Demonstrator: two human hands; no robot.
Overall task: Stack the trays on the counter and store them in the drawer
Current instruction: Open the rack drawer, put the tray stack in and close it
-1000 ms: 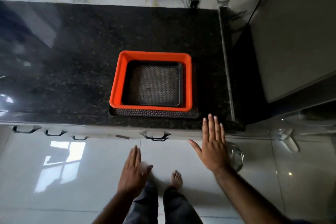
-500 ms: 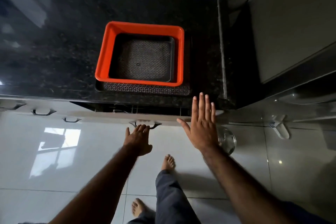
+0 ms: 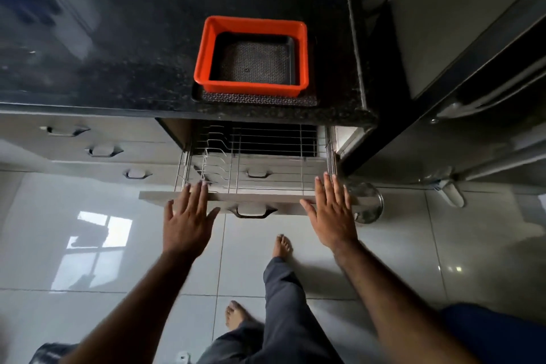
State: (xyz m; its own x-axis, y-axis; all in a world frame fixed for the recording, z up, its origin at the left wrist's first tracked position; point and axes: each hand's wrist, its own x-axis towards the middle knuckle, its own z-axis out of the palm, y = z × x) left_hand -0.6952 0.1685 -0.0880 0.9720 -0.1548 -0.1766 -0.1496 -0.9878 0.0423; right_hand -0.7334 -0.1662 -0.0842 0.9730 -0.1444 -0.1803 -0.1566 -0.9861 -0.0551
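Drawer (image 3: 248, 199) now pulled out; left hand (image 3: 186, 220) off its handle (image 3: 253, 211). Both hands flat, fingers spread, empty, right hand (image 3: 332, 216) too. Trays (image 3: 251, 59) stacked on counter (image 3: 118, 38).

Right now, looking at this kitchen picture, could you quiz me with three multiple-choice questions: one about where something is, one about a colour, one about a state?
1. Where does the stack of trays sit?
A. on the dark counter
B. inside the drawer
C. on the floor

2. What colour is the deep tray in the middle of the stack?
A. blue
B. orange
C. white

3. What state is the top drawer in?
A. shut
B. pulled open
C. taken out and lying on the floor

Answers:
1. A, the stack rests on the counter near its right end, above the drawer.
2. B, its walls are bright orange, between a dark patterned tray under it and a dark one nested inside.
3. B, its wire rack is exposed, with the left hand and right hand open and flat over its front edge, holding nothing.
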